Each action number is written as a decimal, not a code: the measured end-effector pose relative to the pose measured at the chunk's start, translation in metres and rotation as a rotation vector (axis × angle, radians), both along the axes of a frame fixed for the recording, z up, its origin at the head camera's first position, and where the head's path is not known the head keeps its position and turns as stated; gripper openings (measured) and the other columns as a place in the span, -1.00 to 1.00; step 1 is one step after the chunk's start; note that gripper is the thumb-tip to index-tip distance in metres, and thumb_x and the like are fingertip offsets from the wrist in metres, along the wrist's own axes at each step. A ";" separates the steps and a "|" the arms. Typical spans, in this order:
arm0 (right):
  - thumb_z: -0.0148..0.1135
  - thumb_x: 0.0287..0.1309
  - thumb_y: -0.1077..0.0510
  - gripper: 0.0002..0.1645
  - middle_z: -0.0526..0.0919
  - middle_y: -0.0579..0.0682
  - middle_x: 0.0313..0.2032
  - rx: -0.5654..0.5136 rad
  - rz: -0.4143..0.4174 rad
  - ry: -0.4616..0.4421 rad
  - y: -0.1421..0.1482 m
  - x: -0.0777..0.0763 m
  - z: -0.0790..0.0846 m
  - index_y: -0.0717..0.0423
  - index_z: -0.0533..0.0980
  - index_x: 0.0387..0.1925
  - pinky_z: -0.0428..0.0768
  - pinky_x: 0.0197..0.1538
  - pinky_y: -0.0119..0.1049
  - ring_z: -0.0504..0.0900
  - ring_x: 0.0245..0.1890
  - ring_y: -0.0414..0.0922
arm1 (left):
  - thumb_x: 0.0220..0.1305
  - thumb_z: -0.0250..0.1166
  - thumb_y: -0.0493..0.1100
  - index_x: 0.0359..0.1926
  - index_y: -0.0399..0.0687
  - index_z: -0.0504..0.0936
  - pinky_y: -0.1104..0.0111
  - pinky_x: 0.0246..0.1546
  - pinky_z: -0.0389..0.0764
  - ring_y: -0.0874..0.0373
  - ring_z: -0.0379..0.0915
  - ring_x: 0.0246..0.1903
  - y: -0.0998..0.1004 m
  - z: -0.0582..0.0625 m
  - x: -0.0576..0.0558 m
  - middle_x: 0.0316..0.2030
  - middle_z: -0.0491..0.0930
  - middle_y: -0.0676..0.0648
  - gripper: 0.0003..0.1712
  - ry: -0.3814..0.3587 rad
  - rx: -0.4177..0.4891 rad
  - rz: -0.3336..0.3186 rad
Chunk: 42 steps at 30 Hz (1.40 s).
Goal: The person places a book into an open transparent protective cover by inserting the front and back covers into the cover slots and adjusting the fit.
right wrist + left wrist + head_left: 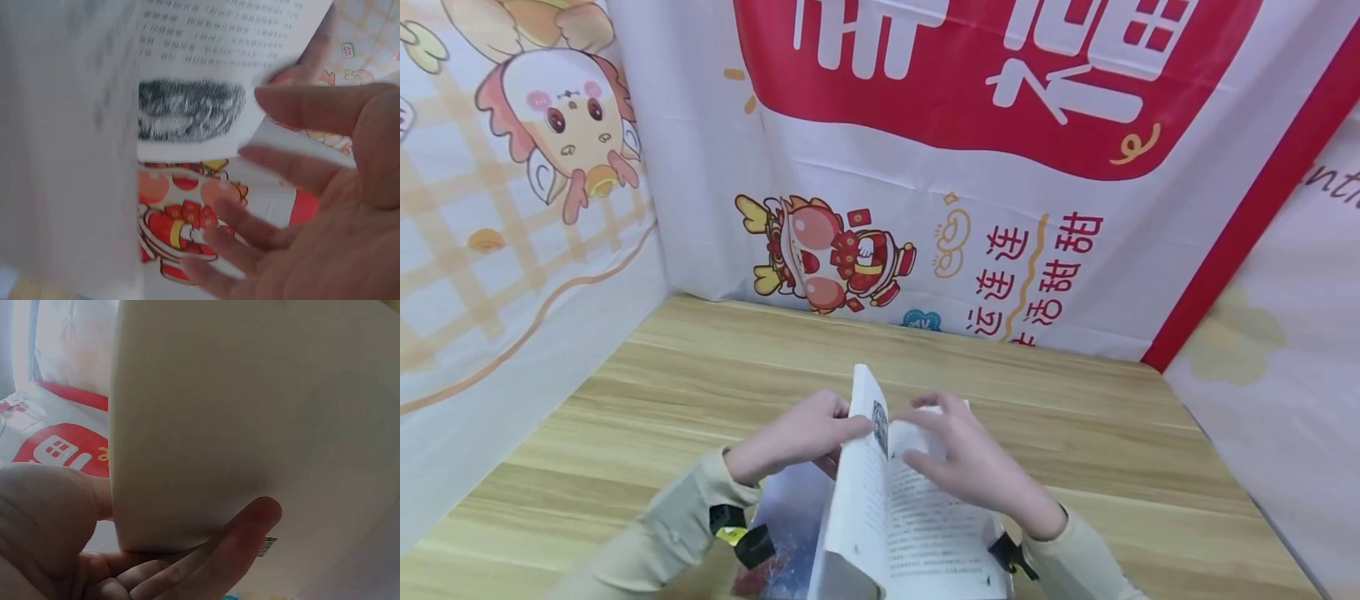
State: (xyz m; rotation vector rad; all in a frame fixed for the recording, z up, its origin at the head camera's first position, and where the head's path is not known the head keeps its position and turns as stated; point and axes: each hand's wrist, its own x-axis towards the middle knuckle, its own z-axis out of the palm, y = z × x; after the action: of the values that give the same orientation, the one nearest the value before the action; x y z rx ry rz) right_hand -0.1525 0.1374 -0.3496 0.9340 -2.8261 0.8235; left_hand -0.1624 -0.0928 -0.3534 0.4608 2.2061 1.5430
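A cartoon-printed curtain (561,108) hangs at far left, beside a wood-grain table (625,417) where a person in pale sleeves leafs through a paperback book. A black strap (741,535) circles the left cuff; near it, a blue illustrated cover (793,512) lies flat. The left hand (805,432) grasps a thick, upright section of pages, thumb on the printed face and fingers behind. The open book (932,542) rests at the table's near edge, center frame, before a red-and-white backdrop (955,108) bearing a dragon figure (865,258). The right hand (966,458), fingers spread and gripping nothing, hovers over the right-hand page; fingertip contact cannot be told. A pale flower-printed curtain (1236,337) closes the right side.
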 end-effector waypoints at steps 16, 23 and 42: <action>0.32 0.10 0.21 -0.06 0.62 0.07 -0.32 -0.159 -0.228 -0.288 0.026 -0.016 0.004 0.28 0.01 0.39 0.61 -0.31 -0.18 0.61 -0.34 -0.06 | 0.40 0.03 -0.17 -0.09 -0.44 0.56 0.22 -0.55 0.63 0.04 0.64 -0.47 -0.007 0.008 0.001 -0.38 0.64 -0.14 -0.64 -0.008 -0.043 -0.006; 0.28 0.15 0.22 -0.07 0.65 0.10 -0.29 -0.474 -0.100 -0.421 0.013 -0.011 0.005 0.13 -0.03 0.42 0.63 -0.42 -0.14 0.63 -0.34 -0.04 | 0.48 -0.05 0.01 -0.05 -0.36 0.55 0.21 -0.51 0.63 0.02 0.63 -0.45 -0.011 0.009 0.000 -0.38 0.64 -0.12 -0.52 -0.042 -0.044 -0.005; 0.22 0.22 0.17 -0.44 0.65 0.10 -0.15 -0.580 -0.008 -0.470 -0.011 0.000 -0.009 0.22 0.36 0.23 0.62 -0.22 -0.15 0.65 -0.20 -0.08 | 0.36 -0.16 0.40 -0.13 -0.26 0.60 0.19 -0.54 0.62 0.02 0.63 -0.50 -0.009 0.009 0.000 -0.41 0.65 -0.12 -0.19 -0.015 -0.038 -0.001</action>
State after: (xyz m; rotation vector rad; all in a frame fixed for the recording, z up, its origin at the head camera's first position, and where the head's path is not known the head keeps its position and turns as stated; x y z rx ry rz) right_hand -0.1521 0.1264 -0.3588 0.7014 -2.6293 1.9341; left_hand -0.1628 -0.1021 -0.3445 0.4374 2.2196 1.4970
